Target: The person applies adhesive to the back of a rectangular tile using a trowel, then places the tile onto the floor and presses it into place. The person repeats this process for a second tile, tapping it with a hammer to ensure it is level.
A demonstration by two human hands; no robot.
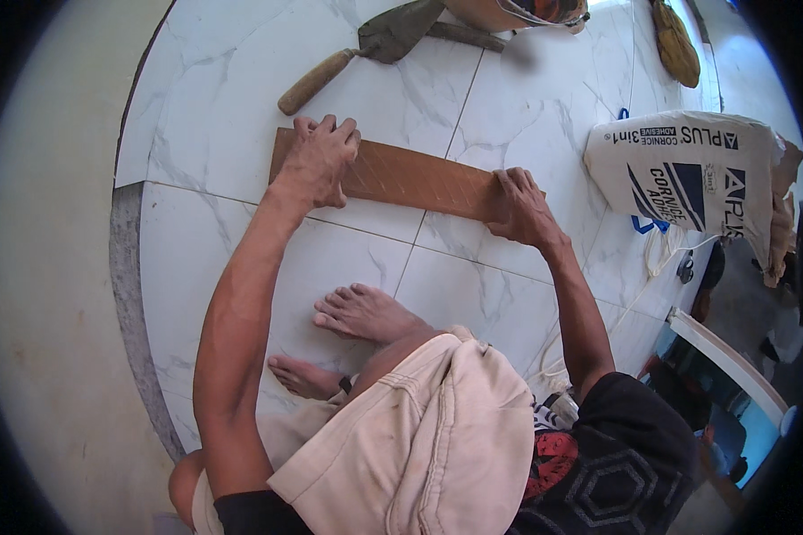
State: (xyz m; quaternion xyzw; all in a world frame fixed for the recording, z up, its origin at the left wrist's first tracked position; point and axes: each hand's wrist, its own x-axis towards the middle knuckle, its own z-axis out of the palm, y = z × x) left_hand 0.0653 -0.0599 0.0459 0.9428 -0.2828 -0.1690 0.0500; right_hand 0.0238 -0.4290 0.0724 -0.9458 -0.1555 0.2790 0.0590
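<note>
A long, flat, reddish-brown tile strip (pixel 419 181) with faint diagonal lines on its face is held crosswise above the white tiled floor. My left hand (pixel 319 160) grips it near its left end, with the fingers over the far edge and the thumb at the near edge. At the right end, my right hand (pixel 522 207) has its fingers wrapped round the strip in the same way. Beyond the strip lies a trowel (pixel 400 31), its wooden handle pointing toward my left hand. The strip's underside is hidden.
A bucket (pixel 482 12) stands at the far edge, beside a dark tool handle (pixel 466 36). To the right lies a torn-topped paper adhesive bag (pixel 687 169), with white cord (pixel 660 254) near it. A grey strip (pixel 132 285) borders the floor at left. My bare feet are close below.
</note>
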